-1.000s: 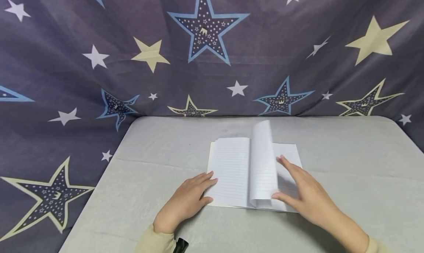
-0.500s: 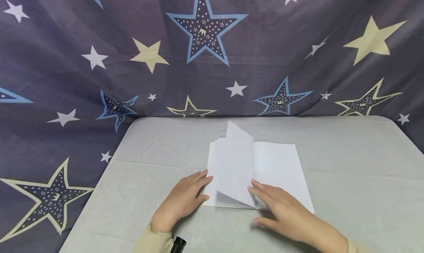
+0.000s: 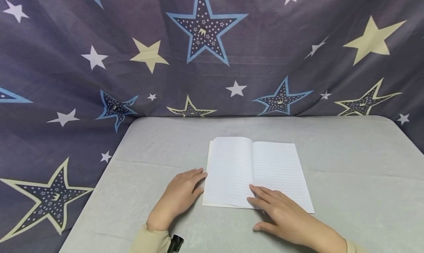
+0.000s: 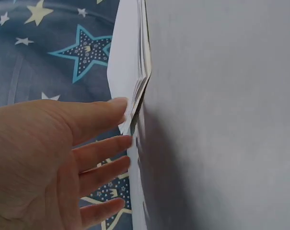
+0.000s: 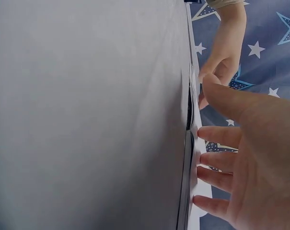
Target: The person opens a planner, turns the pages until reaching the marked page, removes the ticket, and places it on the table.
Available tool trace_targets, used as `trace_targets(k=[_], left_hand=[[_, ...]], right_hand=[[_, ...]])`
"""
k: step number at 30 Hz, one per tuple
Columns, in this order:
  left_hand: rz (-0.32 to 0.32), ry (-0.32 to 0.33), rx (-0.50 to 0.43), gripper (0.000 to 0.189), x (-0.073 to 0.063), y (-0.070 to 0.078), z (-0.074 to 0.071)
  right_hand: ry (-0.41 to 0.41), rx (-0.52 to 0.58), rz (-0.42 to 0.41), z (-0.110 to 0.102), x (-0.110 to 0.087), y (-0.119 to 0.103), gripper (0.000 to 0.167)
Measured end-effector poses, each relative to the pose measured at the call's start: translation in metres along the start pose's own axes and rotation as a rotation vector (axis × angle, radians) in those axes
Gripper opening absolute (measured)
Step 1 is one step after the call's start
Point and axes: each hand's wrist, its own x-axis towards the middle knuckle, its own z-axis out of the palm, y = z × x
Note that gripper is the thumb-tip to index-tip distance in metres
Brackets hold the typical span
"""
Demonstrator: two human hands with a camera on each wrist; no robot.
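Note:
A lined notebook (image 3: 232,172) lies spread on the grey-covered table, both visible pages blank apart from their ruling. My left hand (image 3: 180,192) rests at its left edge, fingers loosely extended and fingertips right at the page border. In the left wrist view that hand's thumb (image 4: 99,115) reaches the corner of the stacked sheets (image 4: 140,81). My right hand (image 3: 285,216) lies over the lower part of the notebook, its fingertips at the bottom of the centre fold and its thumb off the lower edge. Straight fingers (image 5: 219,179) touch the paper in the right wrist view.
The light grey table cover (image 3: 159,146) runs back to a dark curtain (image 3: 212,80) printed with stars. A black strap (image 3: 175,243) shows by the left sleeve (image 3: 150,240).
A raised page has swung from right to left and now lies flat. My right hand moved left to the fold, letting the page go; my left hand shifted slightly left.

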Motion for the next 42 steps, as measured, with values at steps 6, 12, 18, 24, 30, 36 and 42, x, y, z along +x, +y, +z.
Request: trace_targets(k=[6, 12, 18, 24, 30, 36, 42], left_hand=[[0.082, -0.096, -0.076, 0.052, 0.000, 0.008, 0.002], [0.117, -0.143, -0.078, 0.050, -0.001, 0.009, 0.003], [0.125, -0.138, -0.073, 0.051, -0.002, 0.009, 0.003], [0.121, -0.135, -0.087, 0.052, -0.002, 0.009, 0.003], [0.114, -0.143, -0.091, 0.052, -0.002, 0.009, 0.003], [0.113, -0.141, -0.097, 0.052, -0.002, 0.010, 0.003], [0.109, -0.145, -0.096, 0.052, -0.002, 0.009, 0.004]], right_hand=[[0.015, 0.013, -0.019, 0.000, 0.000, 0.003, 0.062], [0.116, 0.022, -0.068, -0.008, -0.008, 0.016, 0.048], [0.169, 0.019, 0.020, -0.020, -0.025, 0.042, 0.046], [0.135, 0.065, 0.119, -0.029, -0.044, 0.077, 0.059], [0.088, 0.112, 0.100, -0.031, -0.055, 0.104, 0.074], [0.120, 0.121, 0.025, -0.027, -0.057, 0.115, 0.071], [0.151, 0.102, 0.041, -0.023, -0.055, 0.115, 0.063]])
